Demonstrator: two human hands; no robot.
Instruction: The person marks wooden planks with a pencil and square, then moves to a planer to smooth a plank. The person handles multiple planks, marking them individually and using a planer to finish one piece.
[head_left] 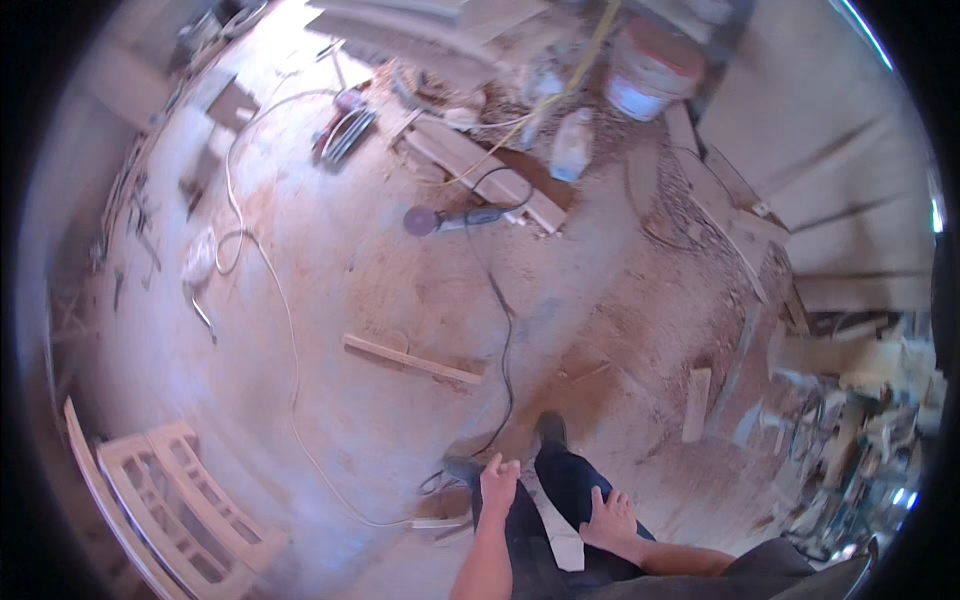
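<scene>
My left hand point(498, 486) is above my left leg, its fingers loosely curled; nothing shows sticking out of it, and its inside is hidden. On the right, my right hand point(610, 520) is over my other thigh, fingers slightly apart and nothing visible in them. Between my legs is a pale flat piece point(562, 538), probably wood. Beside my left foot lies a small pale block point(440, 522) by a cord. Farther ahead, an angle grinder point(455, 218) with a round disc rests against wooden boards point(470, 165), its dark cable running back toward my feet.
A wooden strip point(412, 359) lies on the dusty floor ahead. Slotted wooden frames point(190, 500) stand at the near left. A pale cord point(292, 350) loops across the floor. Farther off are a bucket point(652, 75), a plastic bottle point(572, 145) and a power tool point(345, 130). Scraps point(850, 430) pile up right.
</scene>
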